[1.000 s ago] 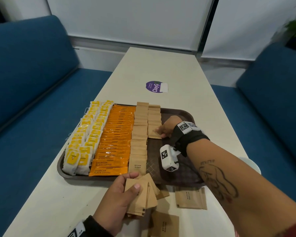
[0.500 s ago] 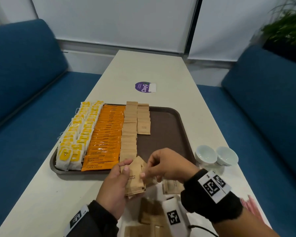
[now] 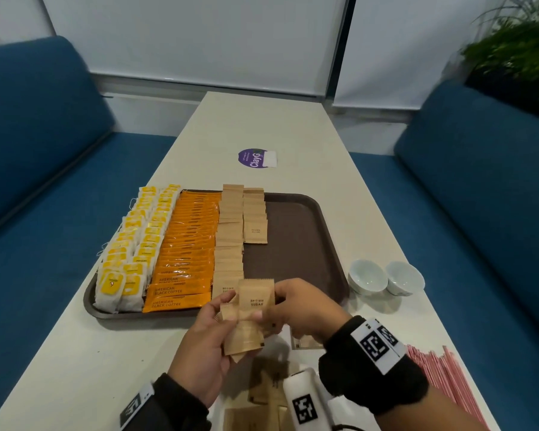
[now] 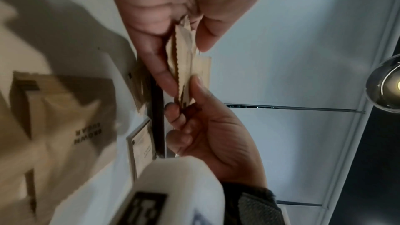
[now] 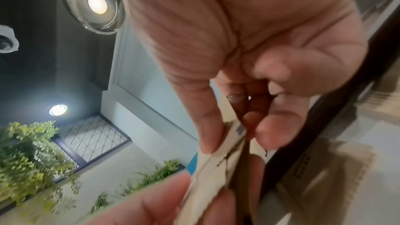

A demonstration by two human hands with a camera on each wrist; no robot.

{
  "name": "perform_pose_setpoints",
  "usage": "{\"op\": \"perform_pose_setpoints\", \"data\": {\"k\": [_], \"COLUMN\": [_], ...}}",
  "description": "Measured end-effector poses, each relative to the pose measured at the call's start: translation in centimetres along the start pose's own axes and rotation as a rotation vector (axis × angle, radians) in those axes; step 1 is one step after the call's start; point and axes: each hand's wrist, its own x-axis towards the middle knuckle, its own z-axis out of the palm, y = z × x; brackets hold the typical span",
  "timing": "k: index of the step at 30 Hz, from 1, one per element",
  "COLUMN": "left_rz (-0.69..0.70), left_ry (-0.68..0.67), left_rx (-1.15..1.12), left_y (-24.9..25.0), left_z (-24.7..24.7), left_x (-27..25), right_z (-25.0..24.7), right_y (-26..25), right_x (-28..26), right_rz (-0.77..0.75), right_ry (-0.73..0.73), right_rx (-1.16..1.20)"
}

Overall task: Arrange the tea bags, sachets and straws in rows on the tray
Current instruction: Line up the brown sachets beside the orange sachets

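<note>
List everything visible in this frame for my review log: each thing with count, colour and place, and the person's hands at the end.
tray: one, dark brown, mid-table
tea bags: two rows, white with yellow tags, tray's left edge
coffee sachets: one row, orange, right of the tea bags
brown sugar sachets: one full row and one short row, tan, tray centre
loose sugar sachets: several, tan, on the table near the hands
cups: two, white, right of the tray
straws: a bundle, pink, table's near right edge
sticker: one, purple, beyond the tray
sofas: two, blue, either side of the table
plant: one, green, far right
left hand: holds a stack of sugar sachets
right hand: pinches the top sachet
</note>
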Motion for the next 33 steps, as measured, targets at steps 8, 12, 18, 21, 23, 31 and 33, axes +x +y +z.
{"op": "perform_pose_setpoints", "data": {"k": [8, 12, 18, 21, 23, 31, 33], "left_rz": [0.005, -0.024, -0.046, -0.053, -0.061, -0.065, -0.065], "left_ry": [0.033, 0.06, 0.084, 0.089, 0.085, 0.069, 0.066], "left_rx": [-0.006, -0.003, 0.004, 0.001, -0.009, -0.022, -0.023], "left_y": [1.3, 1.5, 1.7, 1.7, 1.6, 1.5, 1.5], "left_z": [-1.3, -1.5, -2.1, -2.2, -2.2, -2.0, -2.0], "left_x": [0.6, 0.6, 0.8, 1.1, 1.2, 1.1, 1.0], "right_z": [-5.2, -6.9, -6.6, -6.3, -6.2, -6.0, -5.9], "right_y": [-3.7, -4.5, -4.6, -4.3, -4.4, -4.8, -4.8], "right_x": [4.7, 10.0, 13.7, 15.0, 15.6, 16.4, 16.3], "right_rz": [0.04, 0.18, 0.382, 0.42, 0.44, 0.442, 0.426], "right_ry": [0.285, 0.265, 0.149, 0.151, 0.147, 0.109, 0.127], "right_rx": [0.029, -0.07, -0.192, -0.228, -0.268, -0.335, -0.335]}}
